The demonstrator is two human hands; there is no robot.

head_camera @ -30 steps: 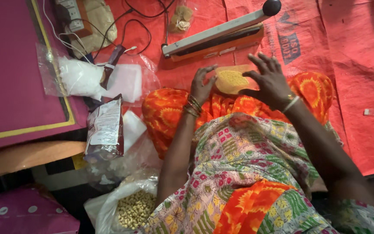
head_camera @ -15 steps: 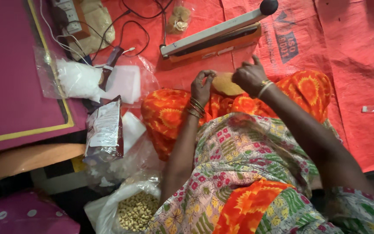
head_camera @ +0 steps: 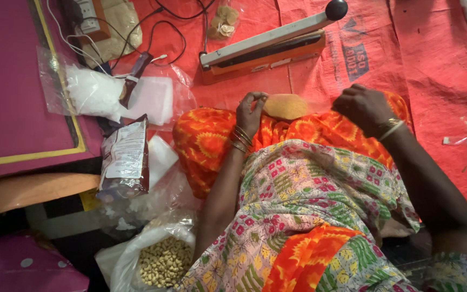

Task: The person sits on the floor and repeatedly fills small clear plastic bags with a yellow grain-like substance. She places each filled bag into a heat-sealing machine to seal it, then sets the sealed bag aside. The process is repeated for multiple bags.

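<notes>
Resting on the orange cloth over the person's knee, the tan packet (head_camera: pixel 285 106) sits between both hands. The left hand (head_camera: pixel 251 111) pinches its left end with curled fingers; the right hand (head_camera: pixel 364 108) is closed into a loose fist just right of it, holding nothing I can make out. Beyond lies the heat sealer (head_camera: pixel 268 46) (lever down) on the red mat (head_camera: pixel 439 70). With only one end gripped, the packet could tip and slide off the sloping cloth. A bag of pale nuts (head_camera: pixel 163 262) stands near left.
</notes>
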